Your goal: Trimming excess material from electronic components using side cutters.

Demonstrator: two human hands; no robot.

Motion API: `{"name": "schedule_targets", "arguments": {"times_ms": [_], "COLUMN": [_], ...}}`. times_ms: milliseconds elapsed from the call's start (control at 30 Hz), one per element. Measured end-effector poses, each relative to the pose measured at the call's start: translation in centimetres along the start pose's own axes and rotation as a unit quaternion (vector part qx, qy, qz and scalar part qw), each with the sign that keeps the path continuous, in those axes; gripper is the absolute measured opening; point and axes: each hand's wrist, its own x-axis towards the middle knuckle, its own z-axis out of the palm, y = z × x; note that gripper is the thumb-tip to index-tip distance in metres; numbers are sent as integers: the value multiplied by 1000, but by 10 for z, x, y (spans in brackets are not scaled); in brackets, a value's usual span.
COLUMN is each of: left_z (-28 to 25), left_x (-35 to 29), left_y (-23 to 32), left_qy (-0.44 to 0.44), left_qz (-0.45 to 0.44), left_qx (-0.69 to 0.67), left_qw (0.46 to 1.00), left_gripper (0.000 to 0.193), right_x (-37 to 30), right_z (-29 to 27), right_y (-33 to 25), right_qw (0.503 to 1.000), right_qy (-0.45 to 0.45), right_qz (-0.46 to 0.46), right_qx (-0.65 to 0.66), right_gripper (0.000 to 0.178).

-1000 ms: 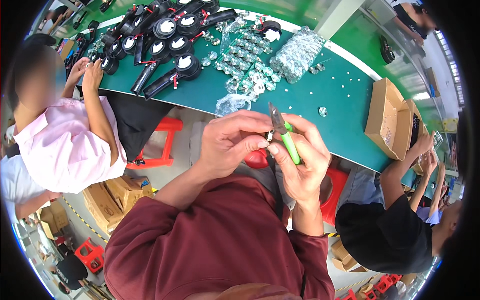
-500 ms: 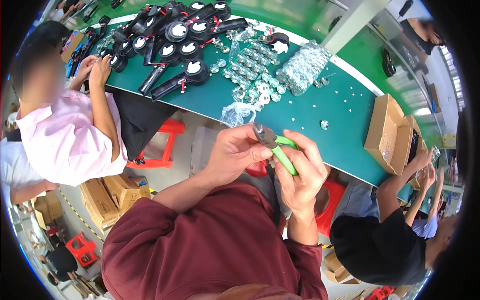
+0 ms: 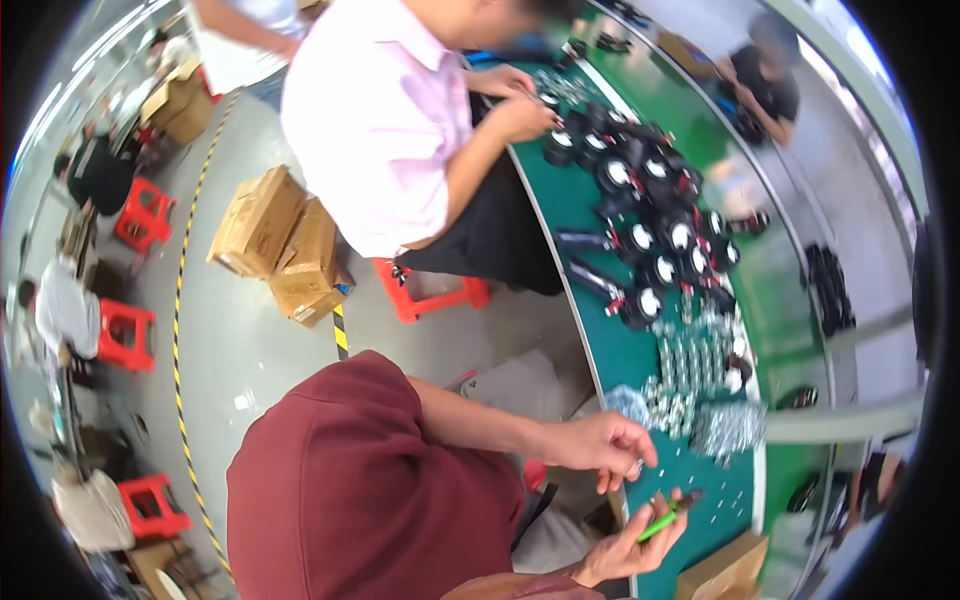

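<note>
My right hand [image 3: 625,548], at the near edge of the table, is closed around green-handled cutting pliers [image 3: 657,527], whose dark jaws point away to the right. Just beyond it, my left hand [image 3: 598,445] reaches over the table edge with its fingers bent. Between those fingertips a small shiny piece [image 3: 638,467] shows, too small to name. The two hands are apart, and the jaws touch nothing that I can see. Closest to my left hand on the green table are a crumpled clear plastic bag [image 3: 627,402] and a pile of small silvery round parts [image 3: 672,408].
Black round-headed devices with handles [image 3: 640,240] crowd the table farther along. A bundle in clear wrap [image 3: 728,430] and a cardboard box [image 3: 725,568] lie nearer. A co-worker in a pink shirt [image 3: 385,130] sits by the table. Cartons [image 3: 270,235] and a red stool [image 3: 430,292] stand on the floor.
The view has swung left, so the table now runs down the right side. My hands have separated, and the pliers have come away from my left fingers, staying in my right hand.
</note>
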Motion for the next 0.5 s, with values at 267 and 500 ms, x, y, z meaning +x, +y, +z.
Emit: {"name": "schedule_targets", "arguments": {"times_ms": [267, 500], "left_z": [-33, -41], "left_x": [-20, -47], "left_y": [21, 35], "left_qy": [131, 210], "left_qz": [181, 239], "left_qx": [19, 50], "left_qw": [975, 947], "left_gripper": [19, 21], "right_x": [22, 41], "right_z": [28, 67], "right_y": [-11, -7], "right_qw": [992, 983], "right_qy": [-79, -20], "right_qz": [12, 26], "right_qx": [101, 178], "right_gripper": [35, 31]}}
